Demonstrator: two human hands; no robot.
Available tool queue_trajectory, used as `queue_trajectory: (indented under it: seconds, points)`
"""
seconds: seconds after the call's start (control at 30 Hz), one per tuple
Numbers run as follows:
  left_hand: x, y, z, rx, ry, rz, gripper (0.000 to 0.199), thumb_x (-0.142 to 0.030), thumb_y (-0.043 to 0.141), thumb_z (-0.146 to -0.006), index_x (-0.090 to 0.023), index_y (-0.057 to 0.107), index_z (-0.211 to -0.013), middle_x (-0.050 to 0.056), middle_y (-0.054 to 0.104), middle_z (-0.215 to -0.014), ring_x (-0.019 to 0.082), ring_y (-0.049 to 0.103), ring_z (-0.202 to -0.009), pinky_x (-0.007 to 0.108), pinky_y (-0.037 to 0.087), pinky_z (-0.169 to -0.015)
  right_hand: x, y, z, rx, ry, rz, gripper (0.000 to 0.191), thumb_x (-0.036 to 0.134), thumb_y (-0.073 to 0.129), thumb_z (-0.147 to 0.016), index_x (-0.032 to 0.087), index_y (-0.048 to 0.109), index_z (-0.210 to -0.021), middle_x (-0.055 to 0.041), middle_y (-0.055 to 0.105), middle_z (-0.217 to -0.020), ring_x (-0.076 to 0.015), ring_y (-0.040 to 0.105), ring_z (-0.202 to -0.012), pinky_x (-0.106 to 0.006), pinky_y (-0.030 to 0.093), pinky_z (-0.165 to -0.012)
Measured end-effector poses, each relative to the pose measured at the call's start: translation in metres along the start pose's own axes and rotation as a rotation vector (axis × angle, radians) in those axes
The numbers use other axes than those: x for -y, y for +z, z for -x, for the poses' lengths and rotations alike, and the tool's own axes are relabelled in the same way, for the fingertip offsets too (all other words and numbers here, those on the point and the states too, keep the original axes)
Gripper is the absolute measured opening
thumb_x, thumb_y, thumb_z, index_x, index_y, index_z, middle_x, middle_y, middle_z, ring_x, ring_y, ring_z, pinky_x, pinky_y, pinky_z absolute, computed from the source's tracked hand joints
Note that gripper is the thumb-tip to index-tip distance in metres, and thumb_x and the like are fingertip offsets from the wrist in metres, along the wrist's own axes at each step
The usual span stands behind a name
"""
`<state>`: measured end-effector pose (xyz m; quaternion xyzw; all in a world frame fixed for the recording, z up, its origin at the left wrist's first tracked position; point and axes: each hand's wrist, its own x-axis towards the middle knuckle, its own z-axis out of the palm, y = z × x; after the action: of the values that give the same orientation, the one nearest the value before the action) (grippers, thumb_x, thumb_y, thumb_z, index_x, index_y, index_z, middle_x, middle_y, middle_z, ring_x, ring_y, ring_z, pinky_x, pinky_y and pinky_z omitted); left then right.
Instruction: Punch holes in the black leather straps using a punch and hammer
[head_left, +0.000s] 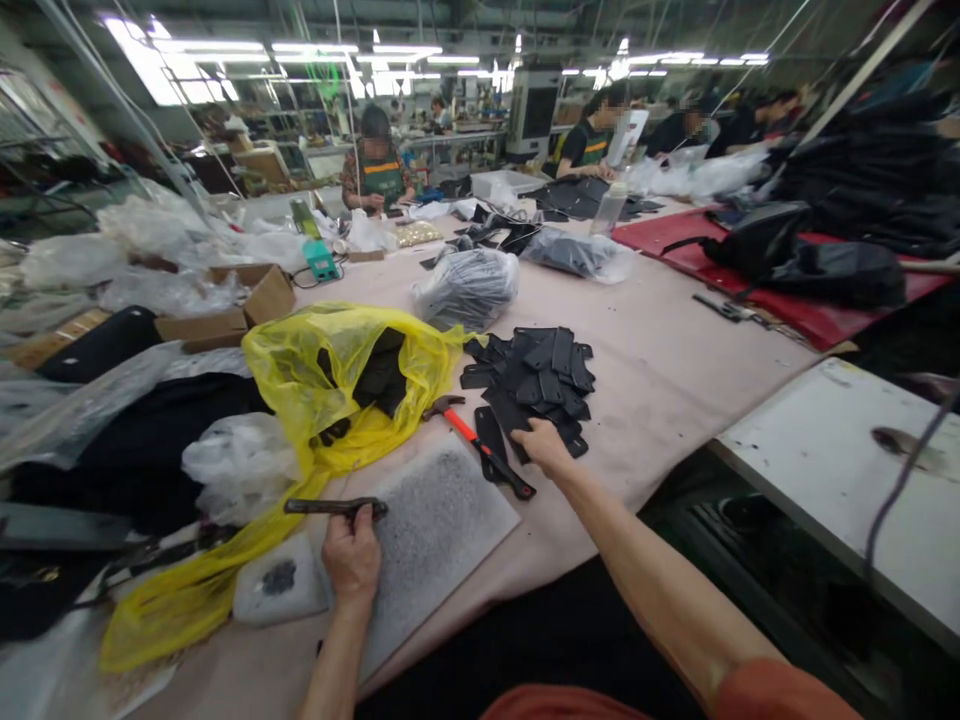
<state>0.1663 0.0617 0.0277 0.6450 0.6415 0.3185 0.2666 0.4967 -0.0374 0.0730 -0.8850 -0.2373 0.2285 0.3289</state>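
Note:
My left hand (352, 553) is closed round a dark metal bar-shaped tool (319, 506), perhaps a punch, above the left edge of a grey-speckled white board (431, 525). Farther right, my right hand (541, 446) pinches a flat black strip (508, 418) at the near side of a heap of black strips (551, 365). One more black strip (489, 438) lies on the table, partly under a hammer (480, 443) with a red and black handle. The hammer's head points away from me, towards a yellow plastic bag.
The yellow bag (300, 370) holds black pieces. Beside my left hand is a white block (281, 580) with a dark worn patch. Behind the heap are plastic-wrapped bundles (466, 285). A cardboard box (255, 305) stands left, a white table (847, 460) right. Several people work farther back.

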Motion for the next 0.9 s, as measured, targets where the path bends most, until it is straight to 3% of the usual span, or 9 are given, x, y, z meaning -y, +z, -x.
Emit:
queue_trajectory:
  seconds: [0.13,0.2,0.33,0.43,0.57,0.7,0.77,0.83,0.9]
  points:
    - [0.001,0.001,0.0,-0.011,0.004,0.006,0.027,-0.044,0.052,-0.079,-0.019,0.062,-0.083,0.01,0.07,-0.082,0.026,0.064,-0.082,0.033,0.045,-0.07,0.015,-0.048,-0.024,-0.168,-0.009,0.163,0.046,0.043,0.06,-0.078,0.01,0.06,-0.109,-0.0172,0.065,-0.109,-0.0263,0.06,-0.101,-0.03,0.043,-0.078]
    - [0.002,0.002,0.001,-0.019,0.008,0.013,0.027,-0.044,0.052,-0.079,-0.019,0.062,-0.083,0.01,0.07,-0.082,0.027,0.064,-0.083,0.033,0.045,-0.07,0.013,-0.052,-0.013,-0.158,-0.019,0.289,0.052,0.049,0.058,-0.079,0.01,0.057,-0.114,-0.0192,0.063,-0.111,-0.0282,0.059,-0.103,-0.032,0.042,-0.078]
    - [0.004,0.003,0.002,-0.033,-0.007,0.014,0.028,-0.045,0.052,-0.078,-0.02,0.063,-0.083,0.009,0.071,-0.08,0.028,0.065,-0.082,0.033,0.044,-0.068,-0.014,-0.016,0.041,0.26,-0.201,0.439,0.039,0.045,0.065,-0.074,0.016,0.062,-0.099,-0.0103,0.068,-0.09,-0.0225,0.062,-0.081,-0.028,0.038,-0.065]
    - [0.006,0.004,0.002,-0.037,-0.019,0.025,0.029,-0.046,0.052,-0.078,-0.02,0.063,-0.084,0.009,0.071,-0.08,0.028,0.065,-0.082,0.033,0.044,-0.068,-0.024,0.005,0.067,0.353,-0.258,0.405,0.022,0.034,0.063,-0.074,0.016,0.062,-0.087,-0.0066,0.066,-0.078,-0.0178,0.058,-0.072,-0.025,0.033,-0.06]
    - [0.007,0.005,0.001,-0.031,-0.027,0.027,0.03,-0.047,0.052,-0.079,-0.02,0.063,-0.086,0.009,0.072,-0.082,0.027,0.065,-0.083,0.034,0.045,-0.07,-0.003,0.0,0.074,0.331,-0.27,0.251,0.02,0.036,0.06,-0.078,0.018,0.062,-0.085,-0.0022,0.063,-0.073,-0.0145,0.055,-0.066,-0.024,0.032,-0.057]
    - [0.005,0.004,0.001,-0.051,-0.012,0.004,0.029,-0.046,0.052,-0.078,-0.02,0.062,-0.084,0.009,0.071,-0.08,0.027,0.065,-0.081,0.034,0.046,-0.07,0.017,0.002,0.087,0.372,-0.416,0.108,0.027,0.043,0.051,-0.087,0.02,0.063,-0.083,-0.0028,0.066,-0.079,-0.0147,0.059,-0.072,-0.024,0.038,-0.064]
    - [0.003,0.003,0.002,-0.058,-0.006,-0.006,0.029,-0.046,0.052,-0.077,-0.02,0.062,-0.083,0.009,0.071,-0.08,0.027,0.065,-0.08,0.034,0.046,-0.069,0.016,0.011,0.088,0.259,-0.415,0.198,0.026,0.04,0.048,-0.09,0.019,0.064,-0.091,-0.0067,0.067,-0.092,-0.0173,0.062,-0.085,-0.025,0.04,-0.073]
    - [0.002,0.002,0.003,-0.053,0.007,-0.002,0.028,-0.045,0.052,-0.078,-0.019,0.063,-0.084,0.009,0.071,-0.08,0.027,0.065,-0.08,0.033,0.046,-0.068,0.012,0.02,0.079,0.108,-0.315,0.352,0.029,0.039,0.05,-0.088,0.016,0.062,-0.102,-0.0133,0.065,-0.106,-0.0225,0.061,-0.097,-0.029,0.041,-0.08]
    - [0.002,0.001,0.003,-0.039,0.022,0.011,0.028,-0.044,0.053,-0.078,-0.019,0.064,-0.085,0.009,0.072,-0.081,0.027,0.066,-0.082,0.033,0.046,-0.068,0.007,0.025,0.062,0.061,-0.196,0.473,0.042,0.044,0.057,-0.083,0.011,0.058,-0.109,-0.0193,0.063,-0.11,-0.0284,0.061,-0.102,-0.034,0.043,-0.082]
